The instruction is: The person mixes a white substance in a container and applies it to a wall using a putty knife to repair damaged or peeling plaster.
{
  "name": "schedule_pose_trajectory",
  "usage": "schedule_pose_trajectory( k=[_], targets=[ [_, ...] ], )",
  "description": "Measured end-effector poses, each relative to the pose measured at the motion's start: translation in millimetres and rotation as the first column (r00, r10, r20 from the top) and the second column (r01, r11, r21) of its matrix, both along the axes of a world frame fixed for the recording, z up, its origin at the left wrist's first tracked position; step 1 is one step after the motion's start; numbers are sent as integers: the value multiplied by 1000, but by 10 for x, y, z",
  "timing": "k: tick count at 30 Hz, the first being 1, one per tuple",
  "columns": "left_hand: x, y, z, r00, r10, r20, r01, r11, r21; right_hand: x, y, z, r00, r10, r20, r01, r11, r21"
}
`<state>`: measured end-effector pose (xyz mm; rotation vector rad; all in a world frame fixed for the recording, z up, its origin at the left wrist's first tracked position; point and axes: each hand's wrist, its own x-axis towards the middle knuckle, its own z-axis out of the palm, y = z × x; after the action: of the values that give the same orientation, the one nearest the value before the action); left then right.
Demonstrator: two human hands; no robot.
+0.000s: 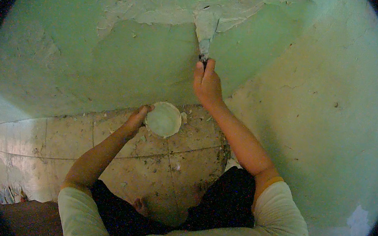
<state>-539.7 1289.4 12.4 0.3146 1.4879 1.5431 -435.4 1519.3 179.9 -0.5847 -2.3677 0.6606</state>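
My right hand (208, 84) grips the dark handle of a putty knife (206, 34), its blade smeared with pale filler. The blade lies against the green wall (159, 48), at the lower border of a rough grey-white filler patch (149, 9). Lower and to the left, my left hand (138, 119) is closed on the rim of a round pale tub (163, 119). Smooth whitish paste (164, 118) shows inside it. The left fingers under the tub are hidden.
A second wall (312, 97) meets the green one in a corner at the right. Below the tub spreads a stained tiled floor (123, 152) with scattered crumbs and flakes. My dark-clothed legs (226, 202) are bent beneath me. Several small items (11, 194) lie at the far left.
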Motion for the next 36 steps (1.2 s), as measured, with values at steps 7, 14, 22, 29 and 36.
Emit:
schedule_pose_trajectory(
  k=[7,14,22,29,36],
  targets=[
    [7,51,105,999,-5,-49,4,1000,-15,525,135,-287,999,16,-31,-19,993,-121],
    [42,95,87,997,-31,-64,31,999,-7,579,265,558,974,67,-216,34,902,431],
    [166,61,307,995,-28,-94,30,999,15,1149,1040,458,963,-42,-264,194,790,581],
    [89,6,12,998,30,-55,-24,994,102,1008,716,524,952,39,-305,124,859,496],
    [82,43,141,987,-21,-157,3,994,-113,884,564,878,987,26,-162,77,797,599]
  ],
)
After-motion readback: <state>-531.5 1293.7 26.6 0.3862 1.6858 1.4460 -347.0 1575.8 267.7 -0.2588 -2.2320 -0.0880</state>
